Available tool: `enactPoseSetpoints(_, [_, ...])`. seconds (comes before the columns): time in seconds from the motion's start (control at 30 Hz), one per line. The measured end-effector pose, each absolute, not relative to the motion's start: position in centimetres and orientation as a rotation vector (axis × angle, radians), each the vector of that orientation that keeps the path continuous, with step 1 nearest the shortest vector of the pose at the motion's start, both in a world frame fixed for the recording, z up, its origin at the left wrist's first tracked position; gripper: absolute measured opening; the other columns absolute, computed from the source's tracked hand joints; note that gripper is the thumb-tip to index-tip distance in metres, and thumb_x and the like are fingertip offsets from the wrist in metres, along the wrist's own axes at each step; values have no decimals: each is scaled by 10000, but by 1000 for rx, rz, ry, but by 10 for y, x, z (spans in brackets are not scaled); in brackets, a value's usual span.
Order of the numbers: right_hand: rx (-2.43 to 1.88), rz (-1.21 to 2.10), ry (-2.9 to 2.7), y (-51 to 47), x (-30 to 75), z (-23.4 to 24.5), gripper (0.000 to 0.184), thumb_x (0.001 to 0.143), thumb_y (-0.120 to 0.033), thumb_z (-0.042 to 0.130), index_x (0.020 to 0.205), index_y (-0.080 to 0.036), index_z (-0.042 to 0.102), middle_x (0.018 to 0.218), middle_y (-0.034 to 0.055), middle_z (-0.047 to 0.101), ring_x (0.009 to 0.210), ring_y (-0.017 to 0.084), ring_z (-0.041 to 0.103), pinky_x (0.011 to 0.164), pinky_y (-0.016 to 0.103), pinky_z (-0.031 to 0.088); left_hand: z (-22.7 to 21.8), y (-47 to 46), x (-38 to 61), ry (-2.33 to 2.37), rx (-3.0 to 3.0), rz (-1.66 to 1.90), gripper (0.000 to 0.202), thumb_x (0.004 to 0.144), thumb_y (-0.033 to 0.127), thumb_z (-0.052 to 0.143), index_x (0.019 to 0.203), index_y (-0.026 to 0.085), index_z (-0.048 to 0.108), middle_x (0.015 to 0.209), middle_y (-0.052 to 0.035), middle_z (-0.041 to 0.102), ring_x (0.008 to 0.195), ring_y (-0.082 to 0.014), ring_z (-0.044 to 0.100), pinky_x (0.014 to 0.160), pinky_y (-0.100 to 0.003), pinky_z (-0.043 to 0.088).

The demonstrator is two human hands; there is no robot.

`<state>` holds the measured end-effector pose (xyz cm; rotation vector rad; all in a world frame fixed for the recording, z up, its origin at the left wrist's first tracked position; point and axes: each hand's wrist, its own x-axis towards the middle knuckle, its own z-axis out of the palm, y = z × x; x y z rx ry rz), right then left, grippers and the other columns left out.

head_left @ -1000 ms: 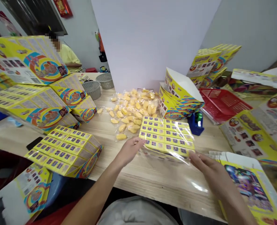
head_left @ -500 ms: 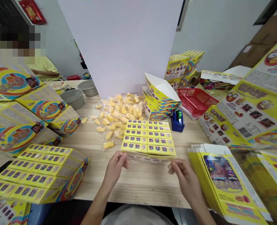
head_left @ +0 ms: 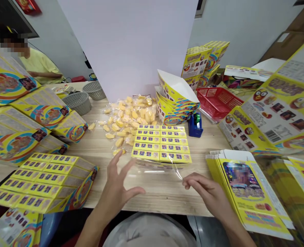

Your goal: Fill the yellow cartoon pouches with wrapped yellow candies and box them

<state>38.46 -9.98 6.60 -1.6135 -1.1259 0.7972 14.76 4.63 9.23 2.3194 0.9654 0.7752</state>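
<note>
Small yellow boxes (head_left: 160, 144) sit packed in two columns in front of me, on the wooden table. Clear plastic film (head_left: 154, 171) shows along their near side and reaches toward me. Its right part is pinched between the fingertips of my right hand (head_left: 205, 192). My left hand (head_left: 116, 187) is spread, thumb apart from the fingers, beside the film's left part; whether a fingertip touches it I cannot tell. Just beyond the boxes lies a heap of yellow pieces in clear wrappers (head_left: 127, 118).
Stacked yellow packs (head_left: 44, 181) stand at the left. Nested open cartons (head_left: 176, 103), a blue tape dispenser (head_left: 195, 127) and a red basket (head_left: 216, 103) are behind the boxes. Flat cartons (head_left: 249, 192) lie at right. Grey baskets (head_left: 77, 103) and a co-worker (head_left: 42, 65) are far left.
My left hand has gone from a pinch near the boxes' left corner to spread fingers. My right hand keeps its pinch, and the film stands out more clearly. The view has shifted slightly.
</note>
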Motion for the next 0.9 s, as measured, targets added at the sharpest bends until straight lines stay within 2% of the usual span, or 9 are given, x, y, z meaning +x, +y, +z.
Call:
enactPoseSetpoints(0.03, [-1601,800,-1087,-100,383,68,259,847,-378,498,740,-207,660,686,25,661,689,166,624,654,253,502,92,46,150,952,2522,770,516,689,358,714,1174,291,553,1414,-100,306,1293,-331,292,1032,-495,279])
enactPoseSetpoints(0.07, [-1589,804,-1050,-100,382,69,262,841,-383,505,724,-205,656,673,22,655,674,163,619,647,249,502,92,48,151,933,2672,769,411,725,304,689,1123,291,588,1408,-89,329,1306,-324,271,1047,-501,247])
enactPoseSetpoints(0.17, [-1566,810,-927,-100,378,70,257,818,-396,534,708,-200,658,659,24,657,640,157,615,634,246,510,92,58,153,831,2803,756,146,841,190,535,912,255,644,1257,-56,520,1246,-257,373,1042,-467,264])
enactPoseSetpoints(0.23, [-1554,817,-847,-100,376,71,254,804,-405,549,728,-194,667,658,29,664,615,153,614,620,251,517,96,63,155,856,2714,790,140,871,198,484,839,227,618,1161,-50,580,1174,-226,444,998,-430,329])
enactPoseSetpoints(0.37, [-1528,862,-751,-100,370,77,241,808,-391,553,777,-185,676,669,27,673,639,150,626,638,257,526,113,42,177,1058,2688,1204,97,822,190,570,918,191,579,1051,-81,606,1017,-211,515,926,-411,360])
enactPoseSetpoints(0.43, [-1519,862,-732,-100,368,82,209,818,-359,554,795,-192,677,678,17,679,669,147,637,661,249,526,121,19,198,811,2807,1260,106,791,161,614,888,197,591,908,-36,654,900,-182,534,927,-397,326])
enactPoseSetpoints(0.5, [-1515,832,-754,-101,366,88,169,824,-320,555,829,-204,678,711,8,693,685,138,644,668,230,524,126,0,220,540,2847,1137,78,815,157,590,876,203,606,809,12,678,826,-152,537,913,-366,308])
enactPoseSetpoints(0.7, [-1593,650,-1040,-104,366,99,193,868,-208,495,975,-240,652,879,-7,687,816,108,625,741,174,483,121,-9,253,459,2827,860,129,875,181,504,945,175,612,850,9,675,799,-147,521,858,-348,327])
enactPoseSetpoints(0.9, [-1602,672,-1227,-105,369,98,249,898,-176,421,1069,-221,596,1041,34,651,976,141,590,824,212,463,118,-10,256,387,2983,937,151,830,146,548,967,125,607,870,-24,672,828,-182,502,875,-383,331])
